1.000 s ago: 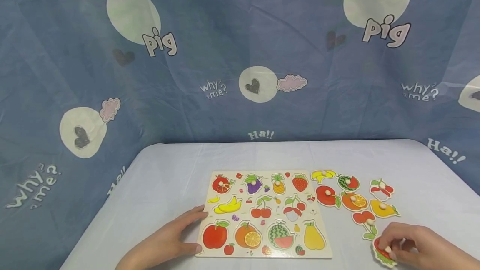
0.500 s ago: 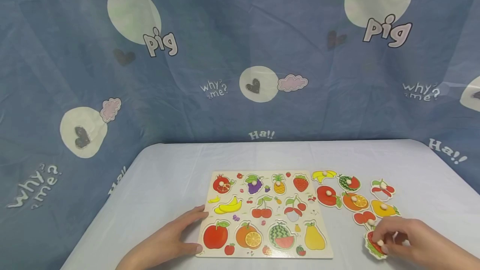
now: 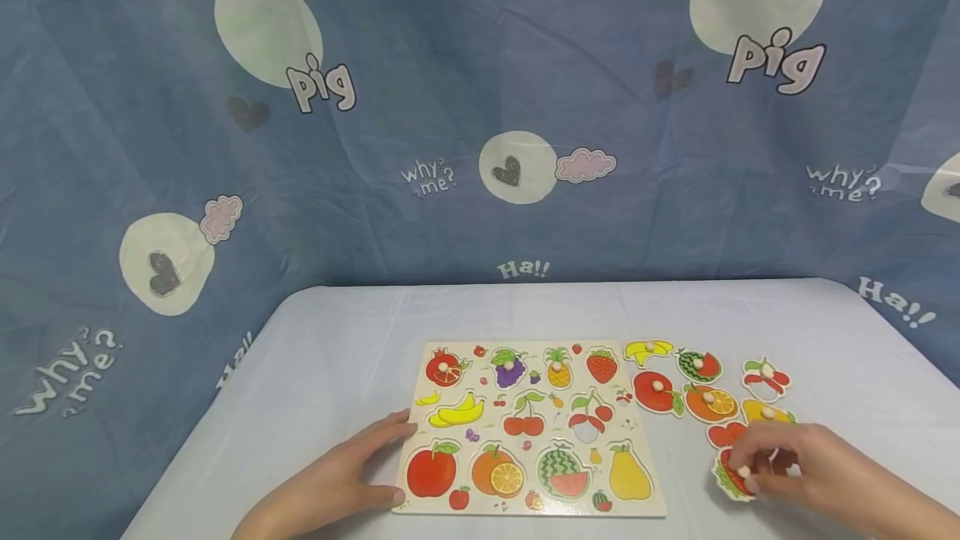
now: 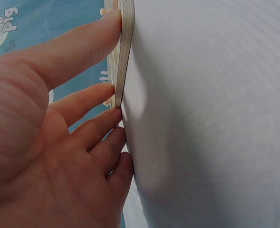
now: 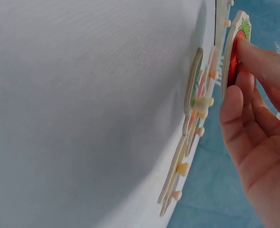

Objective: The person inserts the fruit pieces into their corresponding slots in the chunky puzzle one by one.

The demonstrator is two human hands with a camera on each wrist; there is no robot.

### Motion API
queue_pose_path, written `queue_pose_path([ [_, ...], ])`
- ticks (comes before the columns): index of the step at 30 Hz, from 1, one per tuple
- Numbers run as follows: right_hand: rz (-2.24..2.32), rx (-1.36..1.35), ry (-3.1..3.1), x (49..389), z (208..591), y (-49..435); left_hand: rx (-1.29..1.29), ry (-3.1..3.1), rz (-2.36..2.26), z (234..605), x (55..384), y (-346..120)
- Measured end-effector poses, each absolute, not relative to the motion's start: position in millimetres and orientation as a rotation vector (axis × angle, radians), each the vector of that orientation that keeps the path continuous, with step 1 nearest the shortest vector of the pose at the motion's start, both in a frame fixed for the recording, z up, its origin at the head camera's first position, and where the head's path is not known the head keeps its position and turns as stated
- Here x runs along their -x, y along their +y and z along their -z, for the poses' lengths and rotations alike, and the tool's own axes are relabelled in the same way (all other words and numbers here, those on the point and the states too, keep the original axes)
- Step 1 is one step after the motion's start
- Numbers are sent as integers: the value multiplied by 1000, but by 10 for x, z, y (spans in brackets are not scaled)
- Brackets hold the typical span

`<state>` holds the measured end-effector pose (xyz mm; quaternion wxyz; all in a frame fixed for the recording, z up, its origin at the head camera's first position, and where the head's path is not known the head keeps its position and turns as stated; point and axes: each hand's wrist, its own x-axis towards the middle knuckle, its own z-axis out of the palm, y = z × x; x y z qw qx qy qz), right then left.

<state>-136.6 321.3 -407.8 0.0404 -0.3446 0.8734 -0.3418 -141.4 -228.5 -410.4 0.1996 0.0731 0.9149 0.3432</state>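
Note:
My right hand (image 3: 798, 467) pinches a red strawberry puzzle piece (image 3: 729, 480) by its small knob, leaves toward the lower left. In the right wrist view, the thumb and fingers hold this strawberry piece (image 5: 233, 59) tilted on edge beyond the other pieces. The wooden fruit puzzle board (image 3: 530, 467) lies left of it. Along the board's left side rests my left hand (image 3: 330, 477), thumb at the near corner and fingers stretched forward. In the left wrist view, the thumb and fingertips touch the board's edge (image 4: 126, 52). Knobbed pomegranate (image 3: 442, 368), grape (image 3: 507, 368) and pineapple (image 3: 557, 371) pieces sit in the board.
Loose knobbed pieces lie right of the board: bananas (image 3: 647, 351), watermelon (image 3: 698, 366), apple (image 3: 651, 390), orange (image 3: 709, 403), a red-and-white fruit (image 3: 765, 379), pear (image 3: 761, 412) and cherries (image 3: 723, 435), partly hidden by the right hand. A white cloth (image 3: 360, 332) covers the table.
My right hand has carried the strawberry piece left and slightly away from me, over the near end of the cherries. The left hand and the board have stayed put.

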Motion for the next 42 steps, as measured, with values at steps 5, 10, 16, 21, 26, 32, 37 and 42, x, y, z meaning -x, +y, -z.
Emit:
queue_pose_path([
  [5,1048,1035,2690,1390,4060,3153,-223,2550,-976,4112,1413,-2290],
  [10,1061,1067,2696,1420,4029,3106,-220,2552,-977,4111,1411,-2289],
  [16,1076,1064,2721,1459,4032,3057,-190,2559,-965,4092,1408,-2280],
  [21,1063,934,2716,1466,4017,3025,-193,2554,-974,4083,1405,-2277],
  [26,1062,858,2710,1468,3979,2996,-193,2553,-977,4080,1399,-2278],
  [32,1106,887,2709,1491,3933,2947,-194,2559,-967,4087,1397,-2283],
  [37,1085,869,2732,1528,3932,2891,-190,2565,-954,4100,1400,-2279],
  [42,1104,894,2775,1538,3956,2841,-198,2565,-950,4100,1406,-2284],
])
